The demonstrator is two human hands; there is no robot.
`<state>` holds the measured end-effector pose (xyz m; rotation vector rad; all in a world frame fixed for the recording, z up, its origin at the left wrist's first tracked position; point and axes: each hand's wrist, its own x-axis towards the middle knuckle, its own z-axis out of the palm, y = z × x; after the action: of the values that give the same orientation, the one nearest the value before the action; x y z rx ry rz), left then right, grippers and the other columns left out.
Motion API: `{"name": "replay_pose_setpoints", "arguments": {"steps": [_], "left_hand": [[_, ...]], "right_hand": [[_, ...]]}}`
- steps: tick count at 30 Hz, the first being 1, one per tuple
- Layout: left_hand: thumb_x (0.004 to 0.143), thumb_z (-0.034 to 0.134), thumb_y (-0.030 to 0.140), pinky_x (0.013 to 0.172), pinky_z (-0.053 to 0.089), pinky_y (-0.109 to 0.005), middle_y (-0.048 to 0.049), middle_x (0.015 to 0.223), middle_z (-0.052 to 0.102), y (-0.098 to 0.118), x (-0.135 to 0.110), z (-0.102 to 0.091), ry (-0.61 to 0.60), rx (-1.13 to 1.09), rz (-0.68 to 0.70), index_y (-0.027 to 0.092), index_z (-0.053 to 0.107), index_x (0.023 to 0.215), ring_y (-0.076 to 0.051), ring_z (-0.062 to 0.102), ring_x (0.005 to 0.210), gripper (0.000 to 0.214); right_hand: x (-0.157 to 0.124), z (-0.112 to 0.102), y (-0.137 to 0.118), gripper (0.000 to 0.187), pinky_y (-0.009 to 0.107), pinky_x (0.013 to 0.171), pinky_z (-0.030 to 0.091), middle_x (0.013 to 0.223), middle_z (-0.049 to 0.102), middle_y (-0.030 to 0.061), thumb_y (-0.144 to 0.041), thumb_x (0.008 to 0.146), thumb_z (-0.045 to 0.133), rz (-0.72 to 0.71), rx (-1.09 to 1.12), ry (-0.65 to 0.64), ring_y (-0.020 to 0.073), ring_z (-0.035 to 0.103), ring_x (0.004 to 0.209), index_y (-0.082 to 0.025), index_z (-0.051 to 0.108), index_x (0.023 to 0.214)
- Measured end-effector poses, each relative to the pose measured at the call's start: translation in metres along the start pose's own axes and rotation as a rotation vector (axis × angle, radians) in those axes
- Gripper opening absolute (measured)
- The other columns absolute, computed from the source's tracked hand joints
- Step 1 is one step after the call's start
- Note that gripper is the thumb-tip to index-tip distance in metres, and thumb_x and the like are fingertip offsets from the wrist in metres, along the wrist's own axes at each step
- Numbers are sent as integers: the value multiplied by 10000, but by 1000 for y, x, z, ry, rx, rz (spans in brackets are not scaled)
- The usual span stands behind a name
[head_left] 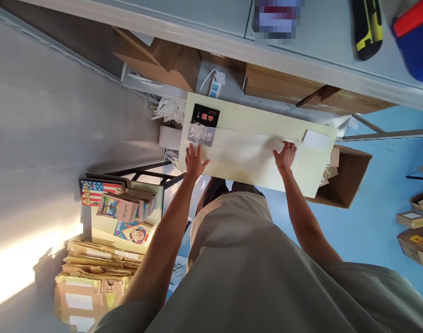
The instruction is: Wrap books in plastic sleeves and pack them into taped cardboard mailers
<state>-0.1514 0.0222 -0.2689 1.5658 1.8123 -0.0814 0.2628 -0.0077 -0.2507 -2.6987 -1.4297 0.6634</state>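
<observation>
A black-covered book [208,115] with red and white lettering lies flat at the left end of the pale yellow table [253,173]. A sheet of clear plastic film [239,143] stretches across the table and covers the lower half of the book. My left hand [194,162] rests just below the book's bottom edge, on or beside the film, its fingers spread. Near the film's right end, my right hand [285,156] lies with thumb and fingers apart. Whether its fingertips touch the film's edge is hard to tell. A small white stack of paper [315,140] sits right of it.
A grey shelf [197,21] above holds a yellow-and-black utility knife [368,30]. Cardboard boxes [280,83] and a power strip [215,88] stand behind the table. An open carton [357,173] is at right. Books [123,206] and flattened cardboard [96,263] are at left.
</observation>
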Motion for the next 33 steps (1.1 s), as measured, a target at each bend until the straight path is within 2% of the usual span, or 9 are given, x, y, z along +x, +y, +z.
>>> {"name": "replay_pose_setpoints", "arguments": {"steps": [4, 7, 10, 13, 15, 18, 23, 28, 33], "left_hand": [[987, 812, 441, 1395, 215, -707, -248, 1937, 78, -9, -3, 5, -1, 60, 42, 168, 353, 1829, -510, 50, 1799, 997], [975, 821, 397, 1383, 307, -675, -223, 1935, 143, -17, -1, 2, -17, 120, 91, 179, 451, 1787, -486, 140, 1795, 919], [1006, 758, 347, 1354, 415, -594, -204, 1882, 345, -27, 10, -8, -31, 106, 187, 176, 669, 1613, -423, 359, 1734, 638], [1038, 656, 277, 1300, 491, -526, -186, 1664, 657, -38, 28, -27, -11, 39, 250, 194, 796, 1403, -371, 610, 1544, 400], [1057, 609, 276, 1228, 537, -512, -183, 1441, 797, -42, 47, -44, -5, 26, 245, 202, 822, 1292, -367, 727, 1365, 326], [1077, 587, 337, 1113, 575, -495, -182, 1245, 842, -39, 83, -66, 43, 13, 229, 215, 811, 1159, -375, 781, 1186, 267], [1006, 724, 433, 1195, 521, -545, -240, 1349, 767, -10, 152, -80, 239, -132, 231, 195, 723, 1202, -431, 698, 1337, 308], [786, 943, 347, 1166, 529, -608, -311, 1341, 746, 15, 195, -81, 86, -81, 24, 132, 669, 1256, -508, 696, 1348, 585], [746, 925, 350, 970, 589, -463, -109, 896, 782, 19, 215, -94, -77, -67, 26, 226, 675, 840, -381, 778, 1062, 295]], "right_hand": [[-52, 46, -73, 280, 362, 1042, 585, 1296, 828, 165, -297, 1050, 672, -159, 290, -380, 268, 776, 1120, -168, 766, 1280], [-79, 80, -138, 129, 283, 948, 601, 1109, 883, 76, -270, 1063, 699, -227, 408, -507, 208, 824, 973, -220, 815, 1086], [-86, 104, -191, 178, 223, 846, 604, 961, 888, 28, -291, 1094, 714, -229, 499, -594, 159, 831, 805, -223, 812, 962], [-82, 121, -223, 315, 185, 675, 584, 877, 881, 24, -380, 1125, 709, -51, 625, -667, 117, 774, 609, -207, 790, 875], [-79, 130, -233, 393, 168, 584, 552, 862, 882, 32, -405, 1133, 703, 115, 701, -671, 92, 727, 529, -198, 763, 803], [-80, 142, -238, 454, 160, 520, 525, 815, 872, 43, -385, 1138, 694, 273, 745, -636, 78, 691, 482, -190, 728, 730], [-88, 150, -236, 535, 170, 495, 530, 700, 830, 54, -460, 1128, 712, 406, 809, -630, 101, 718, 496, -186, 714, 668], [-89, 151, -233, 545, 169, 523, 556, 690, 824, 52, -552, 1088, 761, 451, 913, -660, 111, 748, 533, -181, 744, 690], [-88, 149, -235, 544, 166, 522, 541, 665, 806, 49, -525, 1093, 759, 478, 967, -674, 106, 733, 523, -176, 751, 675]]}}
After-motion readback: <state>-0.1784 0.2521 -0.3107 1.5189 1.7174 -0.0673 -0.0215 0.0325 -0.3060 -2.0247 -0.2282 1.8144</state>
